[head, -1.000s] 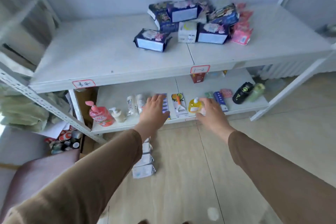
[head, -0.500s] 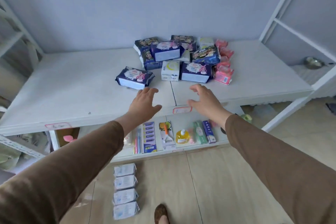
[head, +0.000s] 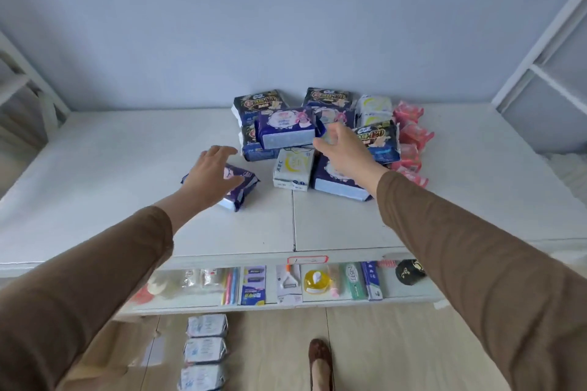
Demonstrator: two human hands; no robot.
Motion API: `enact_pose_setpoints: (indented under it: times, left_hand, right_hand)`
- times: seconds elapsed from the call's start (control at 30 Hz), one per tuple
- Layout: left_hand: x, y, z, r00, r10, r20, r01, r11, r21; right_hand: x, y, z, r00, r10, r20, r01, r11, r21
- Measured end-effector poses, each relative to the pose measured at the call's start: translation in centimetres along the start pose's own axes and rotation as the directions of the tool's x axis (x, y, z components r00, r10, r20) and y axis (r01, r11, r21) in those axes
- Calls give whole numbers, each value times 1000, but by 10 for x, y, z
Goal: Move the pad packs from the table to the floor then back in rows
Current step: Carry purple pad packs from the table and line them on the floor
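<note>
On the white table [head: 95,174] the left hand [head: 211,178] reaches out with fingers spread wide, hovering over a lone purple pad pack [head: 239,187] that lies apart from the rest, a little left of the table's centre seam; whether the palm touches the wrapper is hard to tell from this angle. Just right of it sits a white-and-yellow pack [head: 293,168], and behind that the main heap — dark blue packs [head: 259,105] stacked at the back, a purple-and-white pack [head: 286,128] leaning on top. The right hand [head: 344,149] is stretched into the middle of this heap, fingers loosely open and holding nothing, above another purple pack [head: 336,182] at the front edge of the pile. Further right a row of pink packs [head: 413,133] runs along the heap's side. Below the tabletop, a lower shelf [head: 413,294] carries small toiletries, and on the floor — left of a brown shoe [head: 320,362] — three white packs [head: 205,349] lie in a straight column.
</note>
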State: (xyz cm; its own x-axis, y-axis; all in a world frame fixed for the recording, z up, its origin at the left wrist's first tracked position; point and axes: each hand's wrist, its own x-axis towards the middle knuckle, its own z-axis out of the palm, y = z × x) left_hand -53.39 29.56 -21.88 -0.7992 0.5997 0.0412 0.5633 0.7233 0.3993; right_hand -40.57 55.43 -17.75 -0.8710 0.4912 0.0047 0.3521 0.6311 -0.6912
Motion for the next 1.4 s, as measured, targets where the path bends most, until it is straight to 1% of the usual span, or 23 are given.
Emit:
enact_pose_setpoints:
  times: [0.1,0.2,0.23,0.3,0.37,0.43,0.5,0.6,0.67,0.77,0.87,0.97,1.0,1.03,1.1,1.17,1.2,1.3,1.4]
  left_hand:
    - [23,-17,-10,996,-79,31,78,997,30]
    - [38,-35,-21,982,-158,102,154,987,47]
    - [42,-40,-24,974,-183,137,178,983,42]
    - [48,-52,-27,949,-236,210,236,971,28]
    - [53,-64,-28,905,-295,307,312,950,-8]
    - [57,-73,-27,827,-332,454,401,914,-61]
    - [63,-81,-26,755,-339,562,441,896,-51]
    - [71,-84,-21,696,-336,635,444,896,-13]
    - [77,-83,-18,682,-311,661,427,904,-15]
    - [83,-84,-16,707,-285,647,371,929,4]
    - [82,-86,-17,742,-251,622,324,946,-5]
    - [75,-90,-24,773,-186,607,284,956,-68]
    - [73,-92,-27,784,-169,597,281,954,-100]
    - [71,-94,-31,790,-157,592,296,944,-145]
    - [66,-98,-37,790,-150,595,366,894,-260]
    - [57,-100,-42,794,-155,587,410,850,-331]
    - [51,-100,-44,800,-150,581,407,848,-340]
    - [28,-99,-46,832,-136,537,349,881,-318]
    - [-9,-98,-49,885,-138,445,308,890,-336]
  right_hand:
    - [43,4,-2,1000,-7,13,7,1000,-3]
    - [82,8,-3,1000,9,5,-9,1000,-10]
    - [94,9,-3,999,32,30,-32,999,-10]
    - [114,13,-2,987,102,125,-103,995,4]
    - [130,16,2,961,166,222,-176,984,26]
    - [142,16,6,925,224,308,-261,962,84]
    - [151,18,11,892,250,375,-320,937,138]
    - [162,19,19,860,279,427,-370,917,145]
    - [166,16,23,840,303,450,-406,901,151]
    - [165,8,26,826,316,467,-443,876,190]
    - [155,7,31,839,328,434,-463,849,253]
    - [137,9,39,822,343,454,-531,749,396]
    - [130,9,42,830,332,449,-528,727,439]
    - [123,9,44,849,314,426,-505,721,475]
    - [110,6,48,897,269,351,-430,716,550]
    - [96,0,48,930,231,284,-362,700,616]
    - [86,-3,47,940,211,267,-337,691,639]
    - [55,-12,42,954,158,256,-296,647,703]
    - [15,-18,37,967,83,241,-240,612,753]
